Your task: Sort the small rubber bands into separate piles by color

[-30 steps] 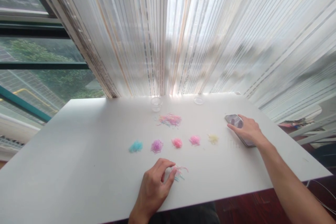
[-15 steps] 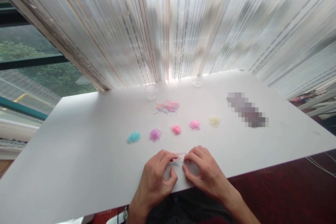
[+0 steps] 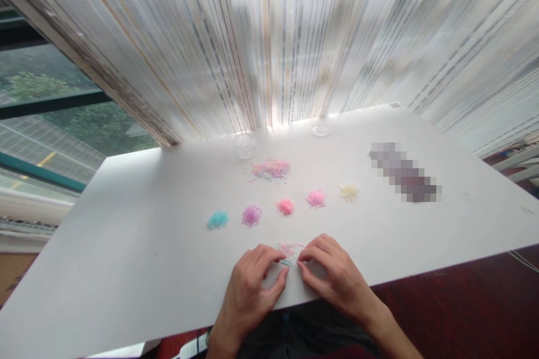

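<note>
A small mixed heap of thin pink, lilac and blue rubber bands (image 3: 287, 249) lies on the white table (image 3: 126, 269) near its front edge, between my hands. My left hand (image 3: 256, 280) rests at the heap's left, thumb and forefinger curved and apart beside a few blue bands (image 3: 286, 262). On the other side, my right hand (image 3: 334, 272) has its thumb and forefinger tips almost together at the heap's edge. Whether a band is between those tips is too small to make out.
Sorted piles lie in a row beyond my hands: blue (image 3: 218, 219), purple (image 3: 251, 215), coral (image 3: 285, 206), pink (image 3: 316, 198) and pale yellow (image 3: 348, 193). Behind them are a larger mixed pile (image 3: 272, 169), a clear round container (image 3: 245, 146) and a clear lid (image 3: 320, 130). A blurred-out object (image 3: 404, 173) lies right.
My left thumb and forefinger stay apart beside the heap. My right thumb and forefinger have come closer together. The whole view has shifted slightly; the piles look unchanged.
</note>
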Motion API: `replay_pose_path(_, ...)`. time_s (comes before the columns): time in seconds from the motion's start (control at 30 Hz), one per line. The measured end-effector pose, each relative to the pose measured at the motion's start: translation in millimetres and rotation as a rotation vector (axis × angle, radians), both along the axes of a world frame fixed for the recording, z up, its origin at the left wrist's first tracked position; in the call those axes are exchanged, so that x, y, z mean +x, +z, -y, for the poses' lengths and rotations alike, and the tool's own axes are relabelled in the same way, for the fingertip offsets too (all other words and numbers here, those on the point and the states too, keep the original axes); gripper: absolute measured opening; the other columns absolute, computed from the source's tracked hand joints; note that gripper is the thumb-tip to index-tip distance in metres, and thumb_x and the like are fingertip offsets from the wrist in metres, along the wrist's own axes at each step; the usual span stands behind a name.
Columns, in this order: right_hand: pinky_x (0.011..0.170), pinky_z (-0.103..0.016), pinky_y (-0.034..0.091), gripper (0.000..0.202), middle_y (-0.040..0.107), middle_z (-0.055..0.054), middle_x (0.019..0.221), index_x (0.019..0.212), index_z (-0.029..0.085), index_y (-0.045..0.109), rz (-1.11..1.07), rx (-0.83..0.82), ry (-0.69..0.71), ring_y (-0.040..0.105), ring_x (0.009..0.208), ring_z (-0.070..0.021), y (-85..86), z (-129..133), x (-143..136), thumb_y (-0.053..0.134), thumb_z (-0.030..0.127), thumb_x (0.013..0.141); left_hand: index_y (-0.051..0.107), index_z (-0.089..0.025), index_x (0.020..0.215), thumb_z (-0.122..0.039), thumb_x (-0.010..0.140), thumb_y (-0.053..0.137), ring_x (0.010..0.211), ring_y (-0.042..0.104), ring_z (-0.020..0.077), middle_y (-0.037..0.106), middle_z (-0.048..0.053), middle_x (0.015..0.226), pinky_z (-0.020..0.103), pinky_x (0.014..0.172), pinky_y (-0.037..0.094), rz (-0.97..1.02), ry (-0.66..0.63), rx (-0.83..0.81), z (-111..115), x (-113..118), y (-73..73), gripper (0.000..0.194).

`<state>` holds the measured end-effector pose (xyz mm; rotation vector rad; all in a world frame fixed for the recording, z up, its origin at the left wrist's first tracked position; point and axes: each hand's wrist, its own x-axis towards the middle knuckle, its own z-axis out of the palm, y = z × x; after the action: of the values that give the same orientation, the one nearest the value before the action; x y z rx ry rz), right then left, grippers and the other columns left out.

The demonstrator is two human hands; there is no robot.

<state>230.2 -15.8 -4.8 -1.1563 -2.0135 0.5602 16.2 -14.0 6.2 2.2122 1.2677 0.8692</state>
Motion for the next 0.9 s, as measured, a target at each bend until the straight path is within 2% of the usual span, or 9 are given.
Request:
replay_pose_path(0.2, 0.074, -0.03, 0.049, 0.014, 0.062, -0.002, 0.088, 0.095, 0.022, 0.063, -0.09, -0.113, 0.073, 0.059, 0.084, -0.0179, 6.5, -3, -1, 0.061, 0.008, 0.094, 0.068, -0.024, 0.114, -0.021, 0.1, 0.063, 0.081, 0.066, 0.0183, 0.072, 0.004, 0.097, 0.027, 0.067, 0.053, 0.035, -0.022, 0.014, 0, -3, -5.2, 0.015)
replay_pose_path(0.4, 0.077, -0.03, 0.05, 0.014, 0.063, -0.003, 0.092, 0.098, 0.022, 0.064, -0.112, -0.155, 0.12, 0.061, 0.087, -0.018, 6.0, -9, -5, 0.061, 0.008, 0.093, 0.071, -0.022, 0.105, -0.02, 0.101, 0.062, 0.074, 0.064, 0.0151, 0.071, 0.004, 0.092, 0.025, 0.067, 0.053, 0.124, -0.009, -0.008, 0, -5, -7.6, 0.011)
replay_pose_path(0.6, 0.075, -0.029, 0.053, 0.023, 0.064, -0.004, 0.096, 0.114, 0.022, 0.064, -0.116, -0.121, 0.116, 0.063, 0.085, -0.0172, 12.1, -9, -10, 0.064, 0.013, 0.093, 0.073, -0.021, 0.102, -0.018, 0.098, 0.066, 0.061, 0.058, 0.0102, 0.069, 0.002, 0.086, 0.019, 0.058, 0.052, 0.304, 0.037, 0.021, 0, -6, -3.2, 0.009)
replay_pose_path(0.67, 0.073, -0.028, 0.053, 0.021, 0.065, -0.004, 0.092, 0.111, 0.021, 0.065, -0.1, -0.033, 0.164, 0.063, 0.082, -0.0171, 22.7, -17, -11, 0.064, 0.013, 0.092, 0.073, -0.02, 0.101, -0.015, 0.097, 0.066, 0.06, 0.058, 0.0097, 0.069, 0.003, 0.083, 0.018, 0.055, 0.05, 0.337, -0.006, 0.085, -6, -10, 6.7, 0.01)
replay_pose_path(0.73, 0.069, -0.027, 0.051, 0.015, 0.066, -0.003, 0.087, 0.105, 0.02, 0.065, -0.075, 0.088, 0.236, 0.062, 0.079, -0.017, 40.3, -31, -12, 0.066, 0.014, 0.092, 0.074, -0.02, 0.105, -0.013, 0.096, 0.066, 0.061, 0.058, 0.0099, 0.07, 0.003, 0.083, 0.018, 0.055, 0.05, 0.3, -0.082, 0.168, -17, -16, 24.9, 0.013)
replay_pose_path(0.8, 0.066, -0.027, 0.048, 0.01, 0.067, -0.002, 0.082, 0.1, 0.02, 0.065, -0.043, 0.197, 0.298, 0.06, 0.074, -0.0161, 64.6, -50, -12, 0.067, 0.014, 0.092, 0.074, -0.019, 0.104, -0.01, 0.095, 0.067, 0.062, 0.058, 0.0099, 0.071, 0.004, 0.084, 0.018, 0.055, 0.049, 0.251, -0.104, 0.232, -34, -22, 51.1, 0.015)
replay_pose_path(0.9, 0.065, -0.026, 0.048, 0.007, 0.068, -0.002, 0.08, 0.096, 0.019, 0.066, -0.022, 0.321, 0.353, 0.06, 0.071, -0.0144, 109.2, -79, -12, 0.065, 0.013, 0.094, 0.075, -0.019, 0.104, -0.009, 0.094, 0.069, 0.067, 0.061, 0.0109, 0.073, 0.005, 0.086, 0.019, 0.057, 0.05, 0.232, -0.164, 0.32, -61, -28, 99.7, 0.016)
